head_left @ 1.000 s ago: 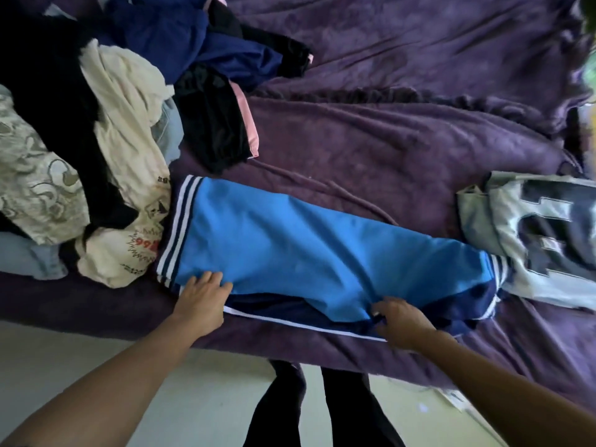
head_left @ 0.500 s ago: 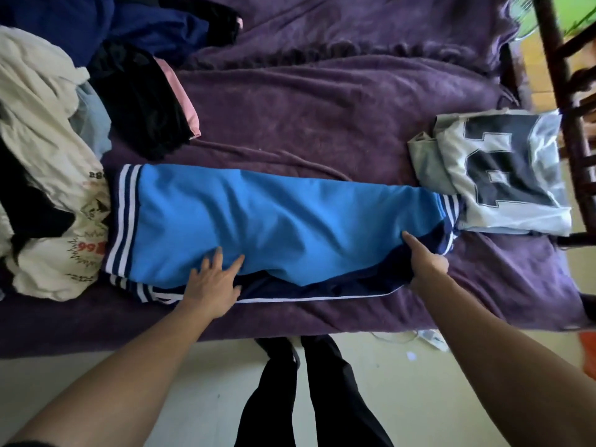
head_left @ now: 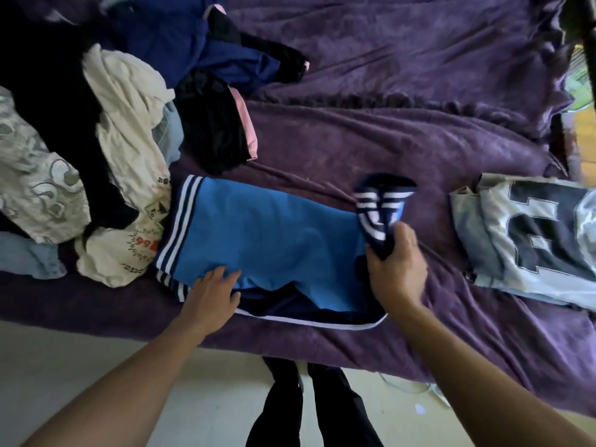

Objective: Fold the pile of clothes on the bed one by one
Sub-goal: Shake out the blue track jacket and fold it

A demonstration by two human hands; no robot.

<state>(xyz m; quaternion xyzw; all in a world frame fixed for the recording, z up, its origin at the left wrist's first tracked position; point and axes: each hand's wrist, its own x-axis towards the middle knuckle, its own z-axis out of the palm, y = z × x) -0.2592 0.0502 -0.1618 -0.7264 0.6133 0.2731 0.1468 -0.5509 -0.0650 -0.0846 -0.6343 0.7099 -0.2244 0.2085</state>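
Gripping blurred striped cuff [head_left: 377,208] of blue trousers [head_left: 264,237], right hand [head_left: 396,272], left hand [head_left: 213,295] spread flat, pile [head_left: 122,124] cropped

Pale floor [head_left: 96,366] across bottom of view. Thin white cable [head_left: 407,386] lying loose on it at lower right, small white speck [head_left: 419,409] near it. Dark post [head_left: 582,24] in top right corner. Blurred green object [head_left: 578,82] beside post. Orange-brown wood [head_left: 589,146] at right edge.

Your left grip [head_left: 213,293] lies flat on the pants [head_left: 267,240] on the bed [head_left: 403,140]. Your right grip [head_left: 396,271] holds their striped end lifted. The pile [head_left: 125,130] is at left, a folded jersey [head_left: 532,233] at right.
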